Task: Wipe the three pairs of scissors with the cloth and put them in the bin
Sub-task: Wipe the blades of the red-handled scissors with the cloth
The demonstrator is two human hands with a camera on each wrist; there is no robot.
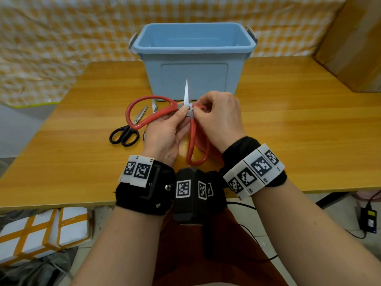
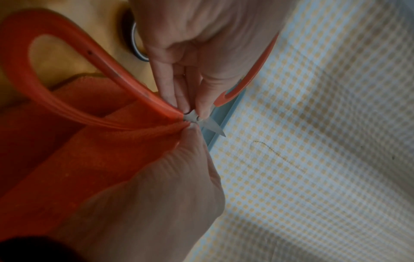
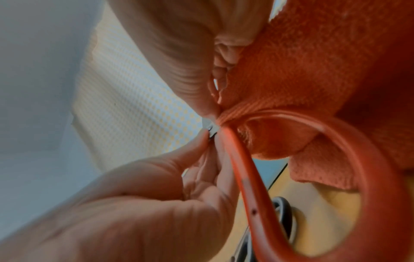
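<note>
Red-handled scissors [image 1: 192,139] are held up in front of the blue bin [image 1: 206,79], their blades shut and pointing up. My left hand [image 1: 182,114] pinches them at the pivot. My right hand [image 1: 195,109] pinches the orange cloth [image 1: 199,107] against the base of the blades. In the left wrist view the cloth [image 2: 89,159] hangs under the red loop [image 2: 107,70]. Black-handled scissors [image 1: 123,135] lie on the table to the left. A third pair [image 1: 154,105] lies beside them, mostly hidden behind my left hand.
The wooden table [image 1: 288,131] runs to a front edge just under my wrists. A cardboard box [image 1: 354,38] stands at the back right and a yellow checked sheet [image 1: 61,38] hangs behind. White foam boxes [image 1: 41,234] sit on the floor at left.
</note>
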